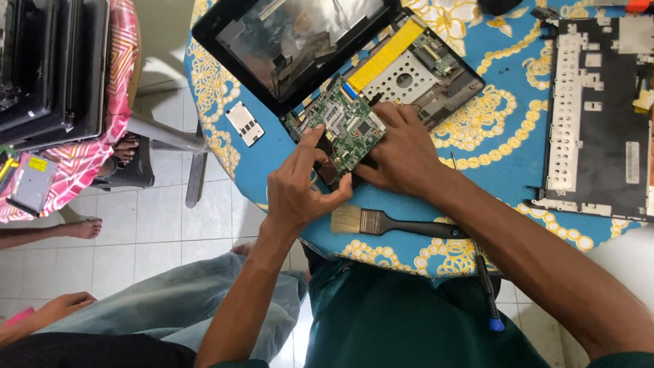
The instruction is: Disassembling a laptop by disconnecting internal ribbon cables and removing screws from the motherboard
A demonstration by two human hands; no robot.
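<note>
Working w/ both hands, you had the board (344, 124) pinched: left hand (300, 187) at its near edge, right hand (402, 150) gripping its right side, over the open laptop (436, 75). Cover (599, 116) was off; board not yet free.

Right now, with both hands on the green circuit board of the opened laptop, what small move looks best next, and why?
Probably lift the green circuit board slightly at its near edge. The left hand presses a finger on that edge, the right hand grips the side, and the board already sits tilted over the laptop base.
</note>
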